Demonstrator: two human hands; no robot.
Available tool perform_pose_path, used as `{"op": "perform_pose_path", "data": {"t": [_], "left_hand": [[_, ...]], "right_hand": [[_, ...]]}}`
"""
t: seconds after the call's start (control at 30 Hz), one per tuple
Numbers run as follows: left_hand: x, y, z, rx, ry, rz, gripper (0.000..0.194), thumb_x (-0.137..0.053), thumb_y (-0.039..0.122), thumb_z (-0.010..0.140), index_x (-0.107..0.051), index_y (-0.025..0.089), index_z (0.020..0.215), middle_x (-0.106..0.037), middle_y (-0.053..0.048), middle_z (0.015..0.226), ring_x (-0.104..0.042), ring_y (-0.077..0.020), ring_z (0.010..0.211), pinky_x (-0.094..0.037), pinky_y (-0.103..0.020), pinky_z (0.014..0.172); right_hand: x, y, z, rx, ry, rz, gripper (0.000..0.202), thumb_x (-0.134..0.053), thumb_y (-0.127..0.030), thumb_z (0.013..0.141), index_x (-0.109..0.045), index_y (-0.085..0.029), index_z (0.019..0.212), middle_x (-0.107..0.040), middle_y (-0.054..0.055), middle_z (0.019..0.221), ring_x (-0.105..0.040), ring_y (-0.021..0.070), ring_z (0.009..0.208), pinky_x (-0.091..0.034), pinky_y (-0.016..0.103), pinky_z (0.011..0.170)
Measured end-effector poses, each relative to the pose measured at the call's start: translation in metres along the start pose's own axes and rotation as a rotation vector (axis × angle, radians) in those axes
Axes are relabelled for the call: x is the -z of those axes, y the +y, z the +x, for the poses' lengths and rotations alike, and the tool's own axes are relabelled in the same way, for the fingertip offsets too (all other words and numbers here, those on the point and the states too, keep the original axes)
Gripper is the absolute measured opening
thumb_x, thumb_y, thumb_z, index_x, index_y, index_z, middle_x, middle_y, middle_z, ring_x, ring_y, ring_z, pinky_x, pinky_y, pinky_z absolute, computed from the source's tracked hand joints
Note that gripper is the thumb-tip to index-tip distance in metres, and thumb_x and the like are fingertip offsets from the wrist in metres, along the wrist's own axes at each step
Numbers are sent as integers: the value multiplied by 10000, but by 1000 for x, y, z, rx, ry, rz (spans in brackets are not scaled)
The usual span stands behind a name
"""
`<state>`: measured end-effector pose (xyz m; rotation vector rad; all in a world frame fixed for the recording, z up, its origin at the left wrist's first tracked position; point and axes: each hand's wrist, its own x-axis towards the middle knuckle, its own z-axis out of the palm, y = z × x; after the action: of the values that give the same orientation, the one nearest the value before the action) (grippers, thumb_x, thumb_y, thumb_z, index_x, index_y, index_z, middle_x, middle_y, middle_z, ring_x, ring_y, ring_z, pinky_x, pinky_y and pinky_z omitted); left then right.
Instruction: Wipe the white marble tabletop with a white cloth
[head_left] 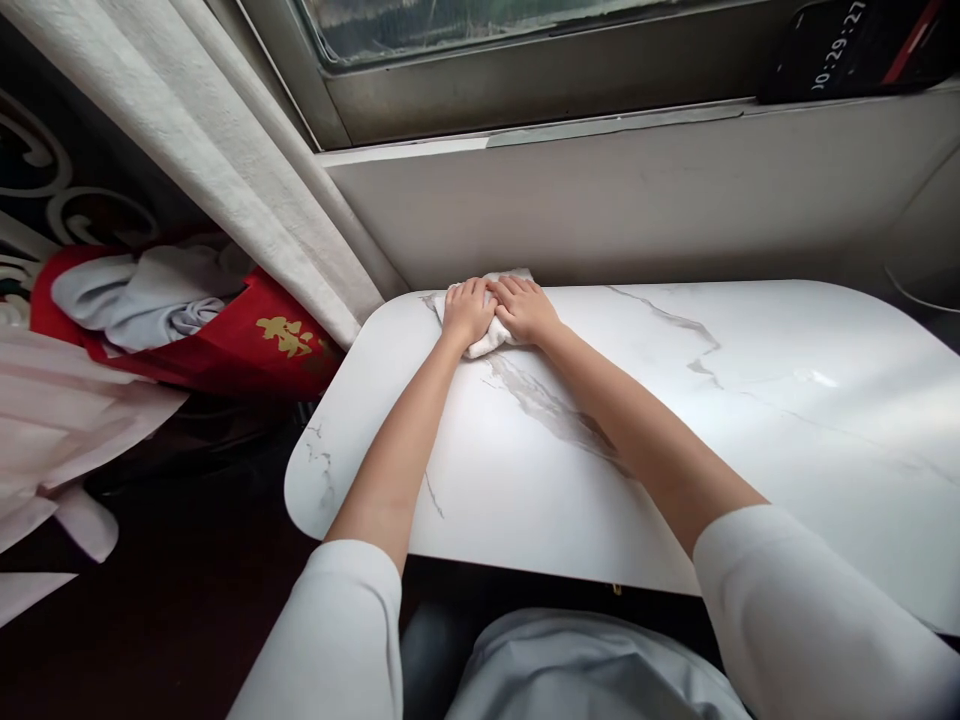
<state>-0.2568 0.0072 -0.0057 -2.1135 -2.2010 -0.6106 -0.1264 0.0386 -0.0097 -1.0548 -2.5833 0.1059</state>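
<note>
A folded white cloth [487, 342] lies bunched at the far edge of the white marble-patterned table [645, 440]. On its left part rests my left hand [469, 308], fingers pointing away from me and closed over the fabric. My right hand [526, 308] presses on the right part, its fingertips touching the left hand. Both arms reach forward across the tabletop. The middle of the cloth is partly hidden under the fingers.
Behind the table is a pale wall [637, 200] below a window [465, 25]. A phone with a running timer [862, 50] leans at the upper right. To the left are a white curtain [247, 150] and a red bag [225, 350] holding grey fabric [150, 295].
</note>
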Motion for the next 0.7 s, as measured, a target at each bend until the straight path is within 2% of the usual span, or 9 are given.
{"op": "perform_pose_path", "data": {"t": [0.2, 0.37, 0.53, 0.7], "left_hand": [[-2, 1, 8, 13, -6, 28, 372, -339, 250, 932, -519, 169, 1247, -547, -96, 1333, -456, -236, 1258, -237, -409, 1123], [1, 7, -9, 19, -23, 25, 397, -291, 269, 951, -502, 203, 1281, -506, -55, 1393, -403, -204, 1311, -186, -409, 1157], [9, 27, -49, -21, -33, 41, 415, -295, 262, 956, -489, 179, 1313, -485, -67, 1419, -394, -207, 1322, -190, -414, 1161], [19, 55, -109, -82, -45, 67, 445, -310, 276, 958, -457, 140, 1355, -455, -82, 1447, -361, -228, 1352, -174, -426, 1171]], "right_hand": [[0, 5, 5, 1, 20, -6, 498, -274, -226, 919, -411, -118, 1385, -474, 127, 1402, -403, 269, 1265, -278, 434, 1048], [2, -1, -9, 9, 26, -28, 492, -276, -241, 917, -445, -115, 1362, -442, 139, 1436, -370, 280, 1306, -257, 440, 1069], [13, -16, -54, -5, -8, -96, 514, -266, -272, 937, -402, -98, 1401, -390, 150, 1477, -312, 297, 1354, -228, 459, 1092], [29, -35, -120, 27, -27, -153, 519, -247, -300, 956, -393, -79, 1401, -368, 165, 1487, -276, 299, 1377, -223, 458, 1108]]}}
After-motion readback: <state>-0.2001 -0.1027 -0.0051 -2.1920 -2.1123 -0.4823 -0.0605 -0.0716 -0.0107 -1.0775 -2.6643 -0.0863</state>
